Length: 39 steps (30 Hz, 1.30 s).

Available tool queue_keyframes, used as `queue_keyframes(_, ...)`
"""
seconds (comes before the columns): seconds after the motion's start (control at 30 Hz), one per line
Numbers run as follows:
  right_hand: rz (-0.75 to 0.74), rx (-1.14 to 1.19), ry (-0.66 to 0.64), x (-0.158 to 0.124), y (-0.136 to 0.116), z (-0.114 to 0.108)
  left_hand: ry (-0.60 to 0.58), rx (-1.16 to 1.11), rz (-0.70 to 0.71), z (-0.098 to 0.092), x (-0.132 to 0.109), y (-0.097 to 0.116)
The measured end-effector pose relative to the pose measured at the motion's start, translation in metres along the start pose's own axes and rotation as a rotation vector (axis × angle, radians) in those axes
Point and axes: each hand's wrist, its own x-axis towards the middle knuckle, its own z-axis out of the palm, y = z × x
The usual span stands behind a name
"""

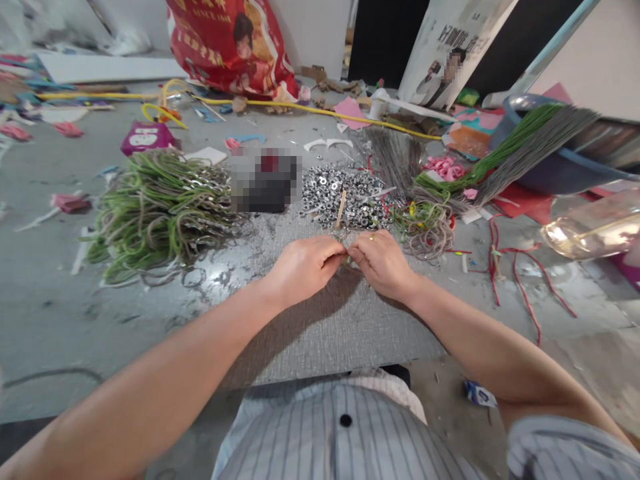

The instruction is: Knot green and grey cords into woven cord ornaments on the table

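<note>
My left hand (307,267) and my right hand (383,263) meet over the table, thumbs and fingers pinched with the tips almost touching. A small greenish bit shows between them, too covered by the fingers to name. Just beyond my fingertips lies a spread pile of small silvery metal pieces (325,187), with a thin wooden stick (341,207) on it. To the left is a large heap of green and grey looped cords (150,207) with metal ends. Close to the right of my right hand is a tangle of grey and green cords (425,230).
A dark, blurred-out object (275,187) stands behind my left hand. Long straight green and grey cords (530,147) lie over a blue basin (515,110). Red cords (520,267) and a clear plastic container (585,227) are at right. A red bag (225,47) stands at the back.
</note>
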Motion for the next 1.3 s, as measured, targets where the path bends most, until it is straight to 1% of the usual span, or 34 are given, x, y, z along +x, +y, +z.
queue_keyframes(0.23, 0.012, 0.112, 0.028, -0.0001, -0.0010, -0.0002, -0.022, 0.039, -0.021, -0.0012, -0.0007, 0.0003)
queue_keyframes(0.5, 0.048, 0.214, -0.001, 0.0035, -0.0030, -0.0029, -0.034, 0.022, -0.042, -0.0053, 0.0013, -0.0014)
queue_keyframes(0.63, 0.055, 0.229, 0.032, 0.0035, -0.0026, -0.0021, -0.019, 0.012, -0.051, -0.0063, 0.0015, -0.0013)
queue_keyframes(0.73, 0.056, 0.213, 0.048, 0.0033, -0.0016, -0.0015, -0.009, -0.009, -0.055, -0.0065, 0.0012, -0.0011)
queue_keyframes(1.0, 0.046, 0.143, 0.020, 0.0007, -0.0002, -0.0001, -0.035, 0.013, -0.104, -0.0058, -0.0001, -0.0011)
queue_keyframes(1.3, 0.016, 0.134, 0.032, 0.0000, 0.0004, 0.0013, -0.030, -0.006, -0.134, -0.0064, -0.0005, 0.0005)
